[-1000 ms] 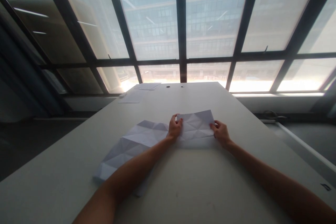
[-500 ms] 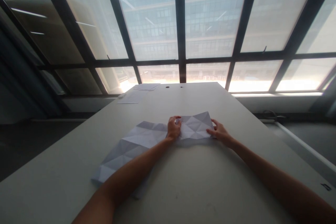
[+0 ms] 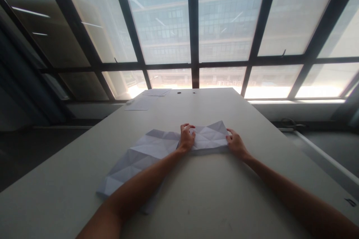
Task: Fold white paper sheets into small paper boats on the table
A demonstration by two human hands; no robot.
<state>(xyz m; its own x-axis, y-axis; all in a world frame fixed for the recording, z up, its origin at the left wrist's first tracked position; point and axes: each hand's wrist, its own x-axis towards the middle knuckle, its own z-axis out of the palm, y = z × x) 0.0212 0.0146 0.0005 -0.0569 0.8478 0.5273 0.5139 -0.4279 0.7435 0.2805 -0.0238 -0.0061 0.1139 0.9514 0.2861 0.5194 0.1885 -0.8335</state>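
The small creased sheet (image 3: 210, 137) is formed of thin white paper, matt and broken by crisp facets. The large creased sheet (image 3: 155, 143) is likewise formed of matt white paper, its surface ridged by folds. The loose sheets (image 3: 138, 104) are made of smooth, flat paper. The tabletop (image 3: 218, 194) is finished in smooth white with a faint sheen. Reflections are carried by the glossy glass panes (image 3: 162, 18); the curtain (image 3: 25, 78) is made of dark cloth.
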